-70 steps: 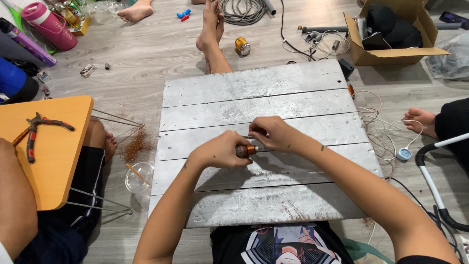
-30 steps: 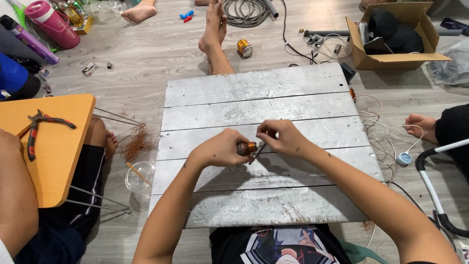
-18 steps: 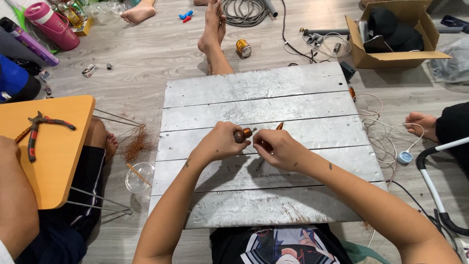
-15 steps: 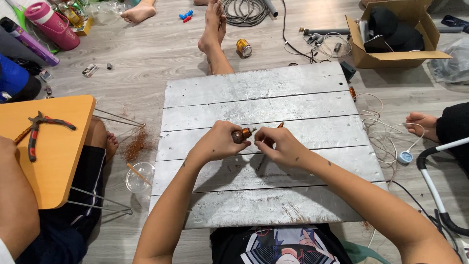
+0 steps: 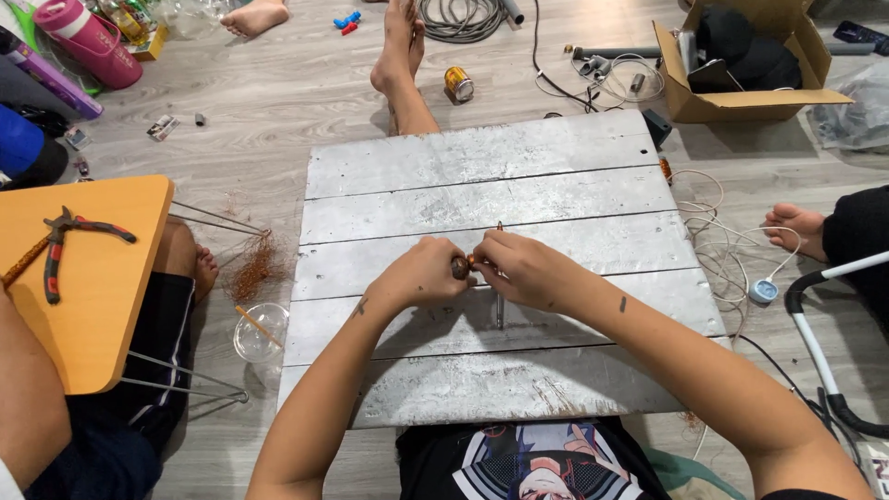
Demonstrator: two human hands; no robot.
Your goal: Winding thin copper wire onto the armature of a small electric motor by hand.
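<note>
Seen from the head camera, the left hand [image 5: 421, 275] closes its grip on a small copper coil [image 5: 460, 267] above the middle of a grey plank table [image 5: 556, 157], while the right hand [image 5: 519, 268] pinches a thin rod [image 5: 500, 310] just beside it; pliers [image 5: 65, 243] lie on an orange board [image 5: 111, 306] to the left

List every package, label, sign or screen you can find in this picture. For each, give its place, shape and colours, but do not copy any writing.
Cardboard box: floor, top right, brown, open flaps, dark things inside.
Small can: floor beyond the grey board, lying on its side, yellow label.
Pink bottle: top left, round, pink with a darker cap.
Small card: floor, upper left, flat, pale with a printed picture.
No signs or screens show.
</note>
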